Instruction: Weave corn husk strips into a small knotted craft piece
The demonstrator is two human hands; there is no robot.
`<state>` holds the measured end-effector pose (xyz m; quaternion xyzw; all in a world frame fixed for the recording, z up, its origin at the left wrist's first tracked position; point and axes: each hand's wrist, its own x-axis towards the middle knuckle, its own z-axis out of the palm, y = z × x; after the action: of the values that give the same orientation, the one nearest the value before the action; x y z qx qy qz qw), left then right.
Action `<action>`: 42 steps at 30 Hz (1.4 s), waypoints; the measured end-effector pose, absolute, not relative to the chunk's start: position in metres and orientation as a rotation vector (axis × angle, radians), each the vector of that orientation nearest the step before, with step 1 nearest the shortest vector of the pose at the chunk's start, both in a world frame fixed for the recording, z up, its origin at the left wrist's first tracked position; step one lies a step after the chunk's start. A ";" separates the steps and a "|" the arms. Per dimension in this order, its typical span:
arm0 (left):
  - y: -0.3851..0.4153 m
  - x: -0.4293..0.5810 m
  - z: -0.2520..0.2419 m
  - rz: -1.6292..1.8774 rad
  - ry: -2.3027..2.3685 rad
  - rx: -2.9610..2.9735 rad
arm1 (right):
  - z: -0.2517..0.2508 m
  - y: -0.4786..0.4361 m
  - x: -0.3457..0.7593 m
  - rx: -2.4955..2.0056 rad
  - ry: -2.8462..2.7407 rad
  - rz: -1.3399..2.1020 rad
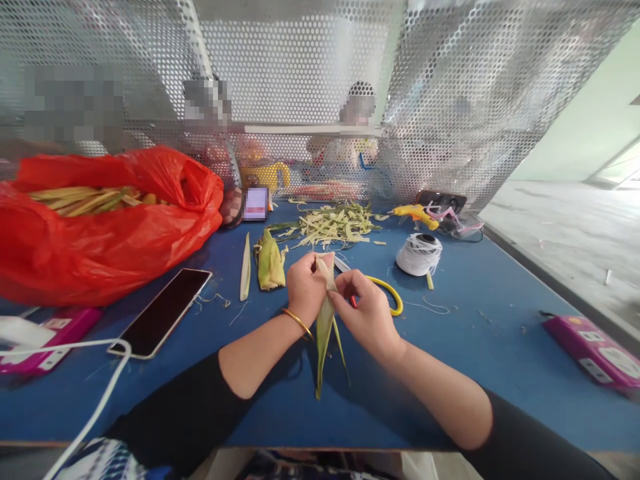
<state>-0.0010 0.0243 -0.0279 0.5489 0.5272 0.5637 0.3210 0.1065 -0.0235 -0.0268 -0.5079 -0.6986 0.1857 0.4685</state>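
Observation:
A pale green corn husk [324, 327] hangs point-down between my hands, above the blue table. My left hand [306, 287] is closed around its upper part, the thumb near the top. The fingertips of my right hand [367, 310] pinch the husk's side just below. A narrow green strip [341, 347] dangles beside it. Partly hidden behind my right hand lie scissors with a yellow and red handle [393, 297]. To the left of my hands are a bundled piece of husk [271, 263] and a single long husk strip [245, 270].
A red plastic bag [115, 247] of husks stands left, near a phone [163, 313] and a white cable [107, 393]. Shredded husk [335, 225] lies ahead. White thread [419, 255], a yellow glue gun [415, 215] and a purple power strip [593, 350] are right. Perforated panels [300, 60] edge the table.

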 end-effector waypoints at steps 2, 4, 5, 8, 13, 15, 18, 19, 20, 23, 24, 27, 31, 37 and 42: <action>0.026 -0.001 -0.030 1.493 1.391 1.427 | -0.029 -0.022 0.104 -1.279 -1.651 0.565; 0.029 -0.001 -0.031 1.494 1.394 1.416 | -0.030 -0.021 0.104 -1.272 -1.600 0.651; 0.029 -0.001 -0.032 1.493 1.389 1.401 | -0.030 -0.020 0.104 -1.268 -1.571 0.681; 0.028 0.002 -0.031 1.470 1.315 1.300 | -0.029 -0.017 0.108 -1.279 -1.460 0.697; 0.014 0.008 -0.028 1.356 1.222 1.267 | -0.028 -0.012 0.113 -1.270 -1.324 0.704; 0.011 0.009 -0.029 1.381 1.229 1.266 | -0.029 -0.011 0.113 -1.247 -1.333 0.763; 0.011 0.010 -0.031 1.406 1.238 1.263 | -0.031 -0.010 0.112 -1.224 -1.323 0.842; 0.011 0.010 -0.032 1.405 1.246 1.267 | -0.031 -0.010 0.112 -1.230 -1.309 0.850; 0.012 0.010 -0.033 1.398 1.251 1.276 | -0.031 -0.011 0.111 -1.239 -1.299 0.843; 0.013 0.010 -0.033 1.387 1.240 1.287 | -0.029 -0.014 0.112 -1.246 -1.346 0.711; 0.014 0.010 -0.034 1.387 1.228 1.283 | -0.028 -0.015 0.112 -1.240 -1.386 0.635; 0.016 0.009 -0.035 1.400 1.207 1.268 | -0.027 -0.018 0.112 -1.218 -1.487 0.492; 0.020 0.007 -0.038 1.439 1.239 1.272 | -0.030 -0.018 0.109 -1.191 -1.445 0.655; 0.022 0.007 -0.039 1.442 1.302 1.310 | -0.032 -0.017 0.109 -1.236 -1.473 0.692; 0.024 0.007 -0.039 1.426 1.354 1.312 | -0.030 -0.022 0.110 -1.200 -1.565 0.467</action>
<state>0.0067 0.0237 -0.0394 0.5135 0.5300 0.5582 0.3794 0.1101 -0.0217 -0.0298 -0.5023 -0.6554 0.1957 0.5289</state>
